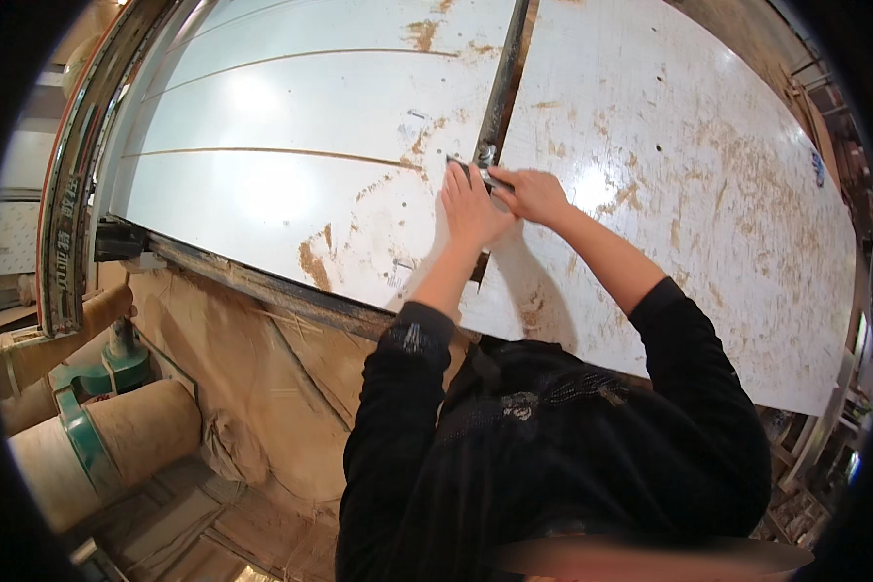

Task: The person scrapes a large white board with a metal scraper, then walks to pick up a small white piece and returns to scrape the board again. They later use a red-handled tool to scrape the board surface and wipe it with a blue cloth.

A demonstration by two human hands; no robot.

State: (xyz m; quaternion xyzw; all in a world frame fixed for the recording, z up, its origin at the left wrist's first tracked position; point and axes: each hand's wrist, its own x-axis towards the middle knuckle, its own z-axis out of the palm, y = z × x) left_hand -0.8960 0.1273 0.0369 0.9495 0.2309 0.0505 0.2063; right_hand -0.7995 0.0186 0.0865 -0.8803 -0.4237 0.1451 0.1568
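Both hands meet over the long dark slot [500, 107] that runs through the white worktop [339, 209]. A short metal tool [488, 178], dark at its left end and shiny in the middle, lies across the slot; its exact kind is hidden by my fingers. My left hand [477, 209] has its fingers over the tool's left part, pressed against it. Around the right end my right hand [536, 197] is closed, with thumb and fingers bent. Just above the tool a small shiny metal fitting [486, 153] shows inside the slot.
Brown sawdust [313, 260] streaks the worktop, and narrow grooves [272, 151] cross its left half. A metal rail [63, 233] stands along the far left. Below it, a green-clamped cylinder [155, 427] sits by a dusty wooden panel [262, 359]. A small blue object [818, 167] lies at the right edge.
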